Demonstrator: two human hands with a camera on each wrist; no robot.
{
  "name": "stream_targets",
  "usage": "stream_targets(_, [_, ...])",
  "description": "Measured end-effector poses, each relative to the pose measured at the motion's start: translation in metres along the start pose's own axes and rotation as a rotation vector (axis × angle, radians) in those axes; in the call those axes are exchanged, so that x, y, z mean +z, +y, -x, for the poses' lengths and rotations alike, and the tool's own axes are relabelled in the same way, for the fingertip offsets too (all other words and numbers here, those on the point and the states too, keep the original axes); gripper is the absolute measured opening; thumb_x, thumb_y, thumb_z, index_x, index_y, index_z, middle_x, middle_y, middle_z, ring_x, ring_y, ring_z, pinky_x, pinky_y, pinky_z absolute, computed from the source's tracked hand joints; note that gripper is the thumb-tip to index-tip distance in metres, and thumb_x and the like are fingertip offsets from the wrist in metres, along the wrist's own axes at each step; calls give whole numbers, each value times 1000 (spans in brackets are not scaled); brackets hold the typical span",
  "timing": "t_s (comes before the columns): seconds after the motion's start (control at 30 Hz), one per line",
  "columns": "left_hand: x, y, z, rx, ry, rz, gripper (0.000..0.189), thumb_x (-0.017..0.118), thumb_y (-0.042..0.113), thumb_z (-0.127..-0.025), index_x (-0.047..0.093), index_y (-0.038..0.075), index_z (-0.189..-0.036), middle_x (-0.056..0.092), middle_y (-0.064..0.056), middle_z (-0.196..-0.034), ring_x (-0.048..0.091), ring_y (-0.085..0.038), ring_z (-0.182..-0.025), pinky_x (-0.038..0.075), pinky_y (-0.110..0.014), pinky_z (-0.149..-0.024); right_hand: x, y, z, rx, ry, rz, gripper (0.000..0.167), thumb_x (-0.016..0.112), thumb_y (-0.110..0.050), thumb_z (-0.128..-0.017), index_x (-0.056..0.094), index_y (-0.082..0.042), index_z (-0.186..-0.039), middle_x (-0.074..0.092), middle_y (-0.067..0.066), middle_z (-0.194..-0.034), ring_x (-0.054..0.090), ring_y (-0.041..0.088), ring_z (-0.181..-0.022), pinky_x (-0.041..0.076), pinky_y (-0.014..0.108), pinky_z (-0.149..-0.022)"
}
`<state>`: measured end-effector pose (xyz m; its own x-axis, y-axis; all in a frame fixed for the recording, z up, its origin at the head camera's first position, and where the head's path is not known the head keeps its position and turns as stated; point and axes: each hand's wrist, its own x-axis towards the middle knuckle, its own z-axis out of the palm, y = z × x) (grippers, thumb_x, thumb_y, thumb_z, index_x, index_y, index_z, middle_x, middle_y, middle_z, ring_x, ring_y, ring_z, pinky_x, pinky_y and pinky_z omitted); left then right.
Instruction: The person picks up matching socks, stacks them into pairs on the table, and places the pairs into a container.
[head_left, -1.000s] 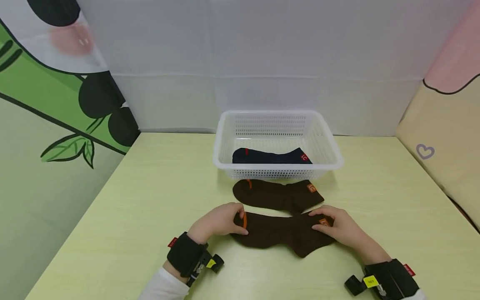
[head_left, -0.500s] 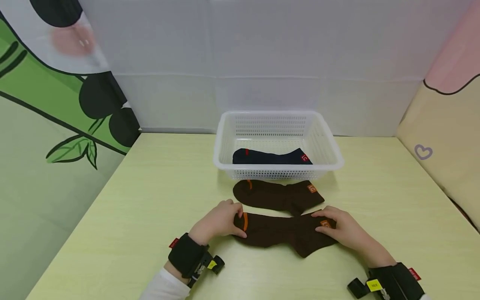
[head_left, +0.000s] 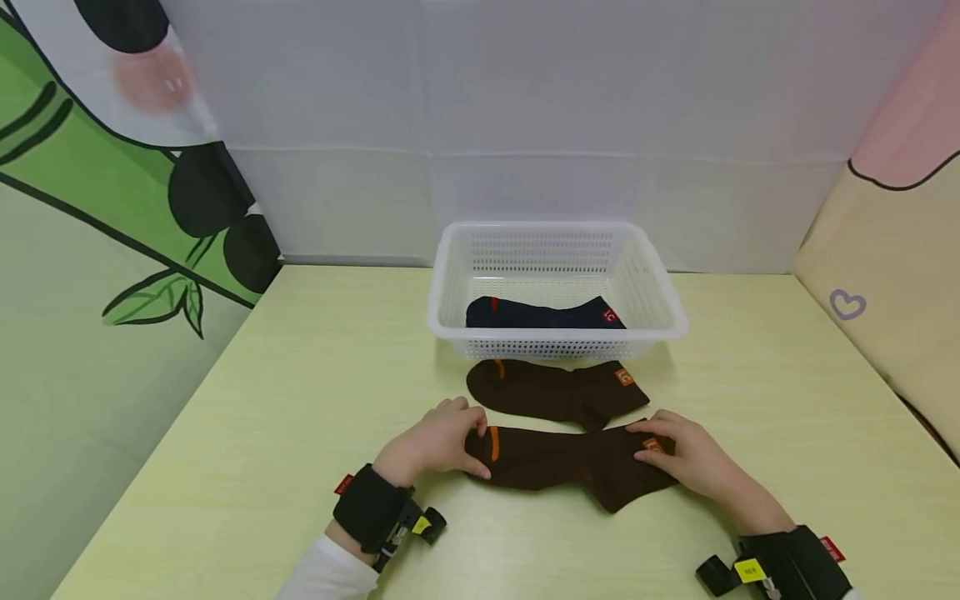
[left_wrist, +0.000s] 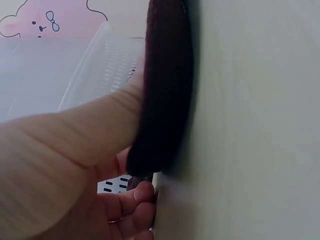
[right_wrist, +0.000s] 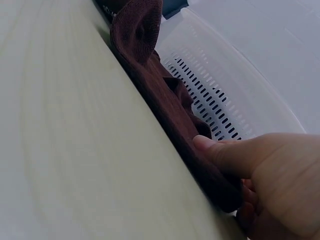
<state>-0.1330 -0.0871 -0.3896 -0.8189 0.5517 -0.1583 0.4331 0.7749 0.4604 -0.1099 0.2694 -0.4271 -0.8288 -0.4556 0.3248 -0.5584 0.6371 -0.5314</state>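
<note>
A brown sock (head_left: 551, 458) with an orange toe stripe lies flat nearest the person, stretched left to right. Its toe end is pinched by my left hand (head_left: 440, 439), thumb on the near side and fingertips on the far side. My right hand (head_left: 690, 454) pinches the cuff end beside the orange logo; in the right wrist view the thumb (right_wrist: 225, 150) presses on the brown cloth. Just behind lies a matching brown sock (head_left: 551, 392), its heel touching or nearly touching the near one. The left wrist view shows the sock's end (left_wrist: 167, 90) hiding part of the thumb.
Behind the socks stands a white perforated basket (head_left: 557, 335), with a dark navy sock (head_left: 543, 314) with red marks inside. The pale wooden table (head_left: 225, 467) runs back to a white cloth wall (head_left: 337, 200). Printed cloths hang at left and right.
The near brown sock has shifted slightly to the right. My right hand has moved a little rightward with the cuff, while my left hand stays nearly in place at the toe.
</note>
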Motion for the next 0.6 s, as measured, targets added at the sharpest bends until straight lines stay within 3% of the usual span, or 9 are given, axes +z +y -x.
stream_targets(0.6, [1,1,-1,33,-46,-69,54,88,38,-60,47,16,-89,38,0,-84,35,-17,-80,29,-32,-69,-5,8,2,56,-28,-12,28,75,-8,-77,70,-6,-104,50,-10,-83,39,-1,-73,36,20,-62])
